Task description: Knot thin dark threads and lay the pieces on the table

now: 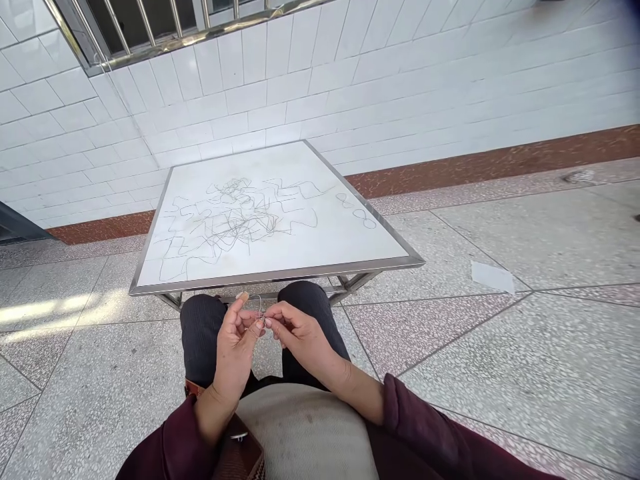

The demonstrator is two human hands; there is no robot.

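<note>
Over my lap, just in front of the table's near edge, both hands meet at a thin bent wire [259, 299]. My left hand [235, 347] pinches it between thumb and fingers, with the index finger raised beside the wire's curved upper part. From the other side, my right hand [303, 337] pinches the same wire with thumb and forefinger. Fingertips hide where the wire is gripped. A tangled heap of thin bent wires [240, 223] lies spread on the white tabletop [295, 250]. Near the table's right edge lie looped wire pieces [365, 218], shaped like rounded double loops.
The square table has a metal rim [280, 272] and metal legs, and my knees [305, 300] are at its near side. Behind it stands a white tiled wall [280, 100] with a barred window [150, 33]. A pale flat piece [493, 277] lies on the speckled floor to the right.
</note>
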